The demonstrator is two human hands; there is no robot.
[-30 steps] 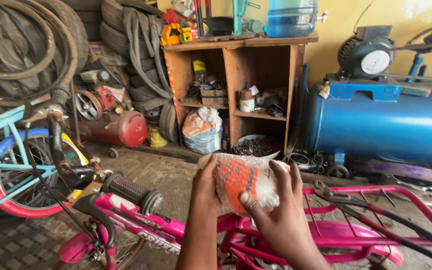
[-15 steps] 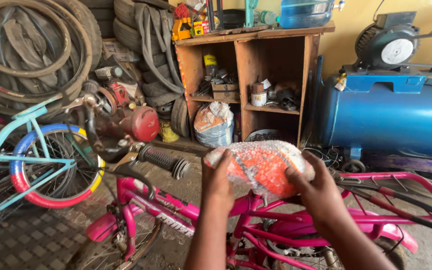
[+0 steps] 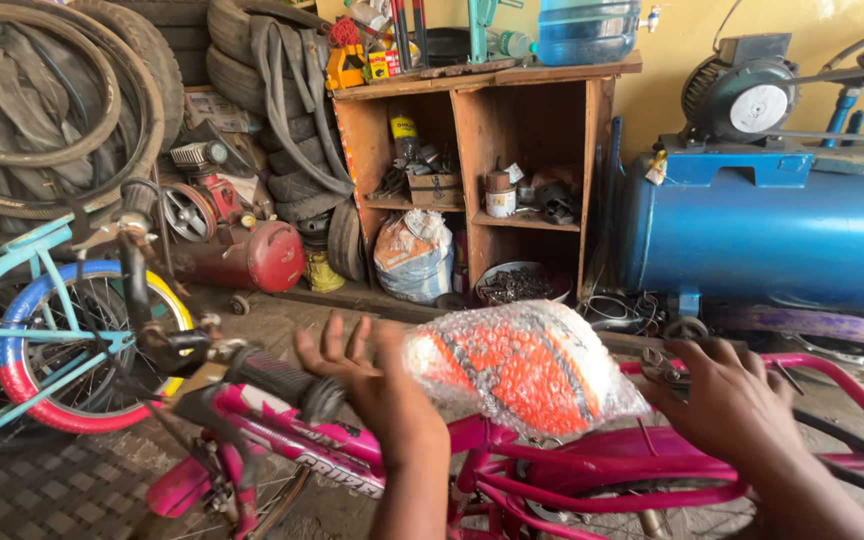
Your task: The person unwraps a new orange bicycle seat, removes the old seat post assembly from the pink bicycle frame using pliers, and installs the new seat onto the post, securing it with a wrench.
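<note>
Head view is showing me a cluttered cycle workshop, and I am looking first at the packaging: an orange, black and white object wrapped in clear bubble wrap [image 3: 524, 365], rounded and tapering like a bicycle saddle, is sitting just above the pink bicycle frame [image 3: 552, 470] in the middle of the picture. Behind it, a white woven sack [image 3: 414, 255] with faded print is slumping on the floor inside the open wooden shelf unit [image 3: 472, 150]; a yellow can and small tins are standing on its shelves, and a blue water bottle [image 3: 585, 28] is resting on top. To the right a large blue cylindrical tank [image 3: 762, 235] is lying on its side, smooth painted metal; to the left a small red tank [image 3: 252, 255], stacked black rubber tyres [image 3: 262, 60] and a light blue bicycle [image 3: 32, 320] with a red, blue and yellow wheel are crowding the wall. My left hand [image 3: 372, 375] is spreading its fingers wide, palm pressing against the left end of the wrapped object, blurred with motion. My right hand [image 3: 727, 405] is lying palm down by the right end, fingers loosely extended; I cannot tell whether it is actually gripping the wrap.
</note>
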